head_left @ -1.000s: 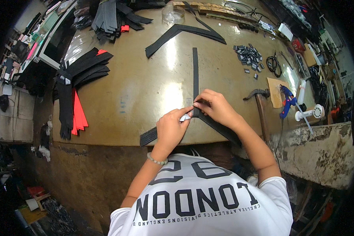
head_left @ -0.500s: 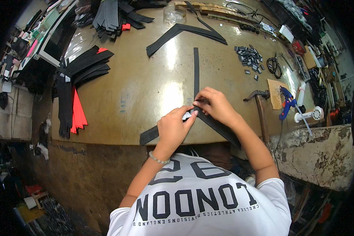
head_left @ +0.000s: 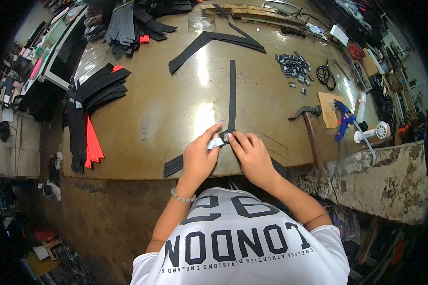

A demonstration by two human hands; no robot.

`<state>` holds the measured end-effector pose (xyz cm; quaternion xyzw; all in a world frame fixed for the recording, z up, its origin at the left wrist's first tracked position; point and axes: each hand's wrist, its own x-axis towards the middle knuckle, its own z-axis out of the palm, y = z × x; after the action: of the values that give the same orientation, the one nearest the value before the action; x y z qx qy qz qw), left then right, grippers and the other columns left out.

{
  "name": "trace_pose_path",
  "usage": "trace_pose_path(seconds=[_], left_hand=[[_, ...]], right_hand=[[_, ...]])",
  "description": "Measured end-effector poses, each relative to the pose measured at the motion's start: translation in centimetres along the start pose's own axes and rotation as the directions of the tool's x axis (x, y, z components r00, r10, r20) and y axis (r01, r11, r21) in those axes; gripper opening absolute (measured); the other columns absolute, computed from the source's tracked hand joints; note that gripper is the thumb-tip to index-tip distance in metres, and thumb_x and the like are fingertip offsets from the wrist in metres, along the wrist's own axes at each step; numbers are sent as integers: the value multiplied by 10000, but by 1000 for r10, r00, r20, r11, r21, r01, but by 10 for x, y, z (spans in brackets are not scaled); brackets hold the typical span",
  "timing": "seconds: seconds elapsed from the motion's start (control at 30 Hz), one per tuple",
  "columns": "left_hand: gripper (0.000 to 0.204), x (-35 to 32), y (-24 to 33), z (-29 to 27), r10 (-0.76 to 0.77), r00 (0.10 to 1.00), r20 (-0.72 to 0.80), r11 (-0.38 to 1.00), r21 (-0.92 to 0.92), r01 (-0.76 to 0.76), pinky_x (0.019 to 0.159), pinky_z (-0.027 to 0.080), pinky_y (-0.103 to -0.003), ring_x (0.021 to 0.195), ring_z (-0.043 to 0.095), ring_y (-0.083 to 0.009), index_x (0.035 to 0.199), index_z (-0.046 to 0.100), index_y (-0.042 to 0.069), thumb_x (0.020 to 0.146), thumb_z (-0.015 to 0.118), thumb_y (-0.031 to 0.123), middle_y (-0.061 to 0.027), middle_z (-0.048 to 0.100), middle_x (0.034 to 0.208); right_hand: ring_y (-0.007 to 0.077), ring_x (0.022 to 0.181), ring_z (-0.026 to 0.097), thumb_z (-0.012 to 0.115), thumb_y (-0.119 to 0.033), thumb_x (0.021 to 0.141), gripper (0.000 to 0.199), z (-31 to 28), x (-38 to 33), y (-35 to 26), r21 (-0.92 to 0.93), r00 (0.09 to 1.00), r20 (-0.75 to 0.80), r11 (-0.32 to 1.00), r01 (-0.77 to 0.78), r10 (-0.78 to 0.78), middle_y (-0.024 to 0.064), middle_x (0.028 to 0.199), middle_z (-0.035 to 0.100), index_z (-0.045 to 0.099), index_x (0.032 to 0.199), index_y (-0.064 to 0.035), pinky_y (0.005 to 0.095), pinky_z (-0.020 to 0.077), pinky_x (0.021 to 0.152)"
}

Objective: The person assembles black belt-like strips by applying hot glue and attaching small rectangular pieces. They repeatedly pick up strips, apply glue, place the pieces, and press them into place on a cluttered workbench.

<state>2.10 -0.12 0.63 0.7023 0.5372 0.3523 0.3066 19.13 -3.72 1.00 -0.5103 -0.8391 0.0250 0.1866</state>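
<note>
My left hand [head_left: 199, 159] and my right hand [head_left: 253, 156] meet at the near edge of a brown worktable [head_left: 166, 114]. Between their fingertips sits a small white tag [head_left: 215, 143], pinched against the joint of black straps. One long black strap [head_left: 232, 97] runs straight away from the hands. Another black strap piece [head_left: 174, 165] sticks out to the left under my left hand. My right hand presses down on the strap joint beside the tag.
A black V-shaped strap piece [head_left: 214, 40] lies farther back. Stacks of black and red strips [head_left: 88, 102] hang off the left side. A hammer [head_left: 310, 128], blue glue gun [head_left: 341, 118], scissors [head_left: 325, 76] and small dark buckles [head_left: 294, 64] lie to the right.
Both hands have stayed at the strap joint; the fingers shifted slightly and the white tag now shows more clearly between them.
</note>
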Motion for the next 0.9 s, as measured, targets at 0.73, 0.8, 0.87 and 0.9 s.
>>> trace_pose_path(seconds=[0.73,0.8,0.87,0.9], left_hand=[[370,-16,-11,-7,138,990,4,980,142,-137,688,537,-409,798,659,-338,1142,646,53,775,670,14,-139,670,930],[274,-15,-8,-9,108,994,18,988,106,-110,703,528,-417,805,656,-371,1114,660,41,841,663,63,-187,674,930],[248,-14,-4,-12,68,996,55,993,98,-73,715,525,-420,811,657,-388,1109,661,28,872,668,105,-212,677,938],[261,-14,-3,-14,51,996,68,993,102,-57,714,526,-421,813,658,-387,1116,657,28,871,674,115,-212,676,944]], right_hand=[[518,732,597,494,-297,1014,311,-45,-5,-14,301,777,157,719,-626,610,312,761,616,527,965,8,579,446,582],[522,738,598,473,-302,1023,312,-48,-9,-14,391,788,10,723,-570,616,300,781,627,499,1005,8,557,457,583],[525,766,604,479,-299,1020,302,-48,-15,-18,415,817,69,728,-545,573,309,779,627,504,1008,1,563,477,597],[526,775,606,483,-302,1018,300,-46,-19,-24,317,803,177,739,-594,569,312,778,627,505,1016,-2,565,483,601]])
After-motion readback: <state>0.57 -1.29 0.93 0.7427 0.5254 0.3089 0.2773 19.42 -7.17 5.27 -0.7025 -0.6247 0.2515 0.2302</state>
